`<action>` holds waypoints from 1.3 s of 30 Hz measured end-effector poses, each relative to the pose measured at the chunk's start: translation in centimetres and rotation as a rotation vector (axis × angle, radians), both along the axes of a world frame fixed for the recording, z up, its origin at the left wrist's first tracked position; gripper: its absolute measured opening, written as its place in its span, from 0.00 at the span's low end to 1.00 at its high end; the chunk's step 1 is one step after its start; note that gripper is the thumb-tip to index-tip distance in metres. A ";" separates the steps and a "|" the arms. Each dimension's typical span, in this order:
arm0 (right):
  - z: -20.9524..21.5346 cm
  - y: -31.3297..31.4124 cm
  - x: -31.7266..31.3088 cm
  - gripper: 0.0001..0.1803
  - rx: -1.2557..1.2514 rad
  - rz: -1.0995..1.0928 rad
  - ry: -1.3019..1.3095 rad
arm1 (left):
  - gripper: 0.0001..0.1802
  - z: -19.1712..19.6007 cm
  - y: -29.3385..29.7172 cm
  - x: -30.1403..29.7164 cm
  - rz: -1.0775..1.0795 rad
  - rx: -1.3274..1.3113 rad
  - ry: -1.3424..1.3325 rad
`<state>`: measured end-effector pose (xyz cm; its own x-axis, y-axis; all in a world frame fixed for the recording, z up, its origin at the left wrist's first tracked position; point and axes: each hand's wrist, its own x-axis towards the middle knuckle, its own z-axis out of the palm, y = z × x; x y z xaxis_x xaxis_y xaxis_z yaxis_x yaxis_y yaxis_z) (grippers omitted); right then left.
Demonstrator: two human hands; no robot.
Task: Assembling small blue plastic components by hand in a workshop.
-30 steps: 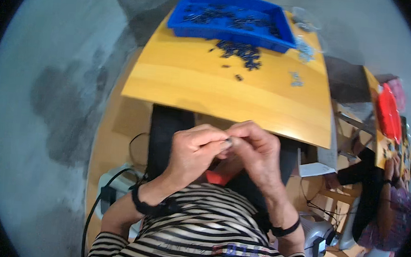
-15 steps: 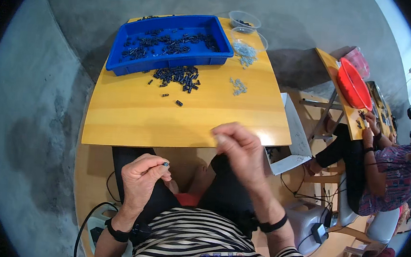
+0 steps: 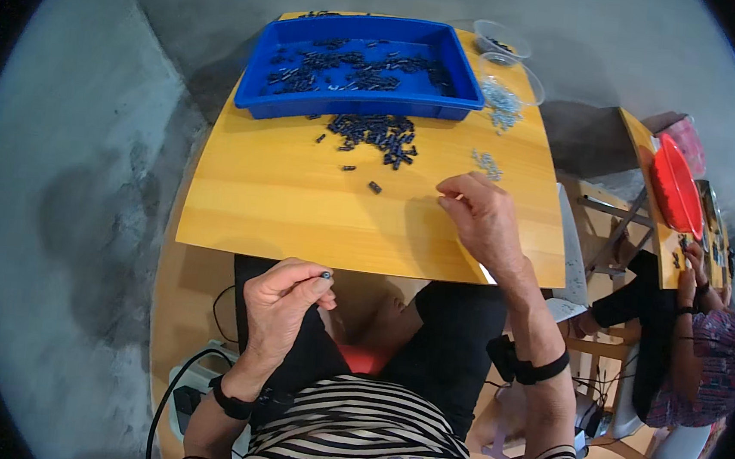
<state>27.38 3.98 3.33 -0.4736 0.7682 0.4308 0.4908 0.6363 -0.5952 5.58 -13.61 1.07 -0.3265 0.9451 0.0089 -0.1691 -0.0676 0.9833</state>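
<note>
My left hand [image 3: 286,302] is below the table's near edge, its thumb and forefinger pinched around a small dark cylindrical piece [image 3: 327,275] whose end shows between the fingertips. Over the right part of the yellow table [image 3: 274,209] reaches my right hand [image 3: 487,226]. Its thumb and forefinger tips are slightly apart, with nothing visible between them. Just beyond that hand lies a little group of small clear pieces [image 3: 487,164]. A heap of small black cylindrical pieces [image 3: 375,135] sits mid-table, and two loose black pieces lie nearer to me.
A blue tray [image 3: 360,105] with black pieces stands at the back. Two clear round containers [image 3: 501,40] are to its right, with more clear pieces [image 3: 502,106] spilling from one. At far right, a person [image 3: 702,359] works at another table beside a red basin [image 3: 677,187].
My right hand has moved forward over the table toward the small clear pieces, and its fingertips have parted a little. My left hand still pinches its piece. The whole view has shifted.
</note>
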 end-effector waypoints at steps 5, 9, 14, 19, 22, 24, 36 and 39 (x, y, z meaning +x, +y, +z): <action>-0.8 0.4 -4.7 0.08 -0.043 0.091 -0.034 | 0.06 -0.1 -0.1 -0.3 -0.010 -0.003 -0.027; -1.4 0.5 -6.9 0.08 -0.049 0.081 -0.056 | 0.05 0.0 -0.2 -0.8 -0.007 0.005 -0.028; -2.2 0.6 -7.6 0.08 0.010 0.074 -0.098 | 0.05 -0.1 -0.4 -1.2 -0.014 0.007 0.005; -1.8 1.9 -5.7 0.06 -0.114 -0.116 0.065 | 0.06 -0.5 -0.6 -1.4 -0.011 -0.018 0.017; -2.1 2.9 -4.3 0.06 -0.092 -0.156 0.056 | 0.06 -0.8 -0.2 -1.1 -0.016 -0.018 -0.008; -1.5 2.5 -5.1 0.06 -0.105 -0.151 0.042 | 0.06 -1.2 -0.1 -1.0 -0.028 0.006 -0.026; -2.4 3.9 -12.2 0.03 0.215 0.165 -0.309 | 0.05 0.0 0.1 -1.0 -0.052 -0.025 -0.028; -2.0 3.4 -12.2 0.02 0.173 0.170 -0.170 | 0.05 0.2 0.1 -1.3 -0.053 -0.009 -0.031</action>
<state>15.23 7.38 1.28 -0.6656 0.5939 0.4519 0.4517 0.8026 -0.3896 4.28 -13.50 1.31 -0.2765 0.9610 -0.0090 -0.2027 -0.0491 0.9780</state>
